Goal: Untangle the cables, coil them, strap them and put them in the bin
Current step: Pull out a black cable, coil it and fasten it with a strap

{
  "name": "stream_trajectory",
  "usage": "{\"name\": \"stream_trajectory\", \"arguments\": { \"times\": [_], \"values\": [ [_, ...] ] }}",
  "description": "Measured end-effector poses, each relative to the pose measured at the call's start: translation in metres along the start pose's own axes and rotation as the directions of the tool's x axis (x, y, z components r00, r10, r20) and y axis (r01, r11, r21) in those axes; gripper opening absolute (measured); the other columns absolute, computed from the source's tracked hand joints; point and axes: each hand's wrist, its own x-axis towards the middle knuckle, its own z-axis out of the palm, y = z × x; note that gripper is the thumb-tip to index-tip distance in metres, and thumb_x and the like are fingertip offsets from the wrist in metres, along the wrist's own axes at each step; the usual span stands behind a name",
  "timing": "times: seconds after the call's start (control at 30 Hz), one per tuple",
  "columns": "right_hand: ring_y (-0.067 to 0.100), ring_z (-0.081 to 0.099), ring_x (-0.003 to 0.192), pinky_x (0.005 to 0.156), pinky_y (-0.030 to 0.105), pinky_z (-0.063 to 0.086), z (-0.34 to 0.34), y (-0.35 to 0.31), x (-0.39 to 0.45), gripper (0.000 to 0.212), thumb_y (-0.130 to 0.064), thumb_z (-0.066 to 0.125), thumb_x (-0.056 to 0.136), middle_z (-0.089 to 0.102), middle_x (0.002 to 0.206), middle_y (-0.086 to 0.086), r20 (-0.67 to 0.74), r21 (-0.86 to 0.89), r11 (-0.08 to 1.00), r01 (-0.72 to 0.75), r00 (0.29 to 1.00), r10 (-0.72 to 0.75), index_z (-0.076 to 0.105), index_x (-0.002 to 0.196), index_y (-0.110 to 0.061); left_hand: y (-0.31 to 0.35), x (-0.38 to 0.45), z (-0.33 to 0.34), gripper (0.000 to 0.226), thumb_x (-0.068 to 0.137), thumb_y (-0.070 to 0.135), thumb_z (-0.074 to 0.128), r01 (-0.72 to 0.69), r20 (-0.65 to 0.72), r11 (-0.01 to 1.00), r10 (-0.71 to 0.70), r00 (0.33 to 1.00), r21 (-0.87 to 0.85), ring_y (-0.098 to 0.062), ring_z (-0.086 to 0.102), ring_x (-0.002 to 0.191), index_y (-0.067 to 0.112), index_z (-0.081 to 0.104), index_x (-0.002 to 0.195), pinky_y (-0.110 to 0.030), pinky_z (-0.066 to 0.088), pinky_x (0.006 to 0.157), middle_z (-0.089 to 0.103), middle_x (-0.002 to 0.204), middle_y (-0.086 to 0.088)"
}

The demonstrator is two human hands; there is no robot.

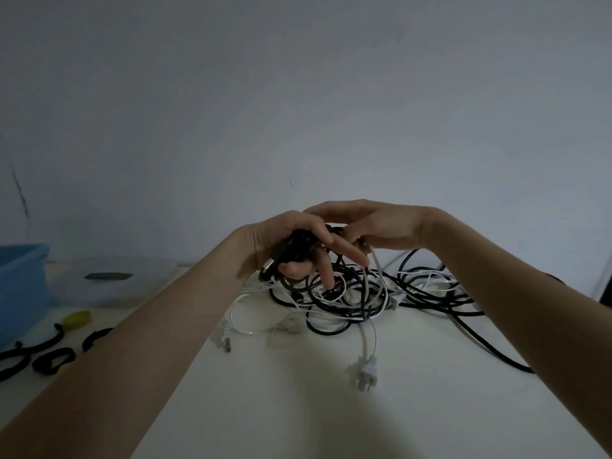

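**Both hands raised over a black-and-white cable tangle**

Your left hand (pixel 291 241) is lifted above the heap and curls round a black coil (pixel 296 248) of cable, with its thumb under the bundle and a dark plug end sticking out at the lower left of the grip. Two of its fingers reach down towards the heap. Your right hand (pixel 374 226) sits just beside it, fingers bent over the top of the same bundle and pinching a strand near the fingertips; which strand it is cannot be made out in the dim light.

The tangle (pixel 361 293) lies on the pale worktop (pixel 397 409) directly beneath your hands. It is a loose knot of thin white leads and thicker black ones, looped over and through each other. A white two-pin plug (pixel 364 374) trails out towards you, and one black cable (pixel 490 347) runs off to your right.

On your left, a blue bin (pixel 20 286) stands at the edge of the worktop, with a clear lidded box (pixel 109 279) just beside it. Black straps (pixel 49 354) lie curled in front of the bin, near a small yellow object (pixel 77 319).
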Motion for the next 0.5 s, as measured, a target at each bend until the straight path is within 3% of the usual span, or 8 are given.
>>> {"name": "stream_trajectory", "arguments": {
  "times": [0.07,0.13,0.2,0.23,0.27,0.3,0.37,0.5],
  "values": [
    [0.018,0.046,0.078,0.064,0.027,0.036,0.002,0.006,0.001,0.049,0.009,0.042,0.088,0.063,0.100,-0.020,0.030,0.052,0.998,0.034,0.999,-0.035,0.051,0.121,-0.026,-0.002,0.005,-0.006,0.050,0.072,0.008,0.064,-0.018,0.105,0.996,0.028,0.994,-0.088,-0.028,0.069,0.054,0.016,0.064,0.120,-0.016,0.044,0.032,0.071,0.098,-0.021],
    [0.025,0.044,0.092,0.083,0.049,0.043,0.005,0.011,0.008,0.033,-0.003,0.052,0.083,0.061,0.103,-0.003,-0.020,0.049,0.998,0.050,0.999,-0.049,0.059,0.106,-0.025,-0.003,0.010,-0.011,0.043,0.083,0.005,0.051,0.049,0.210,0.978,-0.005,0.978,-0.203,-0.029,0.070,0.060,0.003,0.058,0.126,-0.020,0.050,0.040,0.068,0.103,-0.027],
    [0.026,0.043,0.092,0.091,0.064,0.038,0.004,0.015,0.015,0.019,-0.010,0.058,0.076,0.056,0.097,0.021,-0.158,0.030,0.999,0.031,0.987,-0.026,0.061,0.094,-0.016,-0.003,0.012,-0.012,0.038,0.084,0.015,0.051,0.077,0.155,0.990,-0.058,0.986,-0.120,-0.014,0.065,0.047,-0.002,0.065,0.115,-0.016,0.048,0.040,0.072,0.086,-0.022],
    [0.025,0.045,0.084,0.080,0.056,0.047,0.004,0.018,0.016,0.014,-0.009,0.059,0.076,0.054,0.088,0.025,-0.230,0.039,0.999,0.023,0.973,-0.014,0.061,0.090,-0.013,-0.003,0.012,-0.013,0.035,0.079,0.021,0.054,0.060,0.038,0.998,-0.059,0.998,-0.025,-0.006,0.055,0.036,0.001,0.072,0.103,-0.014,0.042,0.035,0.071,0.069,-0.015],
    [0.024,0.045,0.068,0.061,0.038,0.048,0.003,0.019,0.016,0.009,-0.005,0.059,0.078,0.051,0.076,0.023,-0.297,0.063,0.998,0.026,0.955,-0.007,0.061,0.085,-0.011,-0.001,0.013,-0.012,0.032,0.078,0.024,0.053,0.036,-0.097,0.998,-0.031,0.995,0.051,-0.002,0.045,0.029,0.005,0.076,0.090,-0.012,0.036,0.032,0.065,0.053,-0.007],
    [0.019,0.042,0.054,0.047,0.025,0.036,0.000,0.022,0.016,0.010,-0.002,0.059,0.082,0.049,0.064,0.015,-0.365,0.102,0.994,0.032,0.931,0.008,0.060,0.080,-0.011,0.001,0.013,-0.011,0.032,0.079,0.023,0.048,0.009,-0.218,0.996,0.012,0.976,0.094,-0.001,0.037,0.026,0.007,0.075,0.080,-0.012,0.032,0.031,0.056,0.042,-0.001],
    [0.009,0.035,0.045,0.043,0.019,0.022,-0.003,0.029,0.016,0.018,0.001,0.057,0.084,0.047,0.052,-0.001,-0.476,0.212,0.975,0.061,0.878,0.049,0.056,0.072,-0.012,0.005,0.014,-0.009,0.029,0.086,0.020,0.042,-0.043,-0.370,0.995,0.073,0.926,0.090,-0.001,0.029,0.026,0.008,0.065,0.073,-0.013,0.030,0.035,0.042,0.037,0.007],
    [0.010,0.037,0.048,0.047,0.020,0.028,-0.001,0.035,0.026,0.018,0.000,0.057,0.083,0.044,0.046,-0.005,-0.629,0.297,0.944,0.142,0.774,0.081,0.054,0.067,-0.008,0.000,0.023,-0.008,0.027,0.095,0.017,0.039,-0.038,-0.504,0.996,0.074,0.861,0.081,-0.006,0.025,0.029,0.012,0.045,0.068,-0.017,0.051,0.060,0.032,0.036,0.008]
  ]
}}
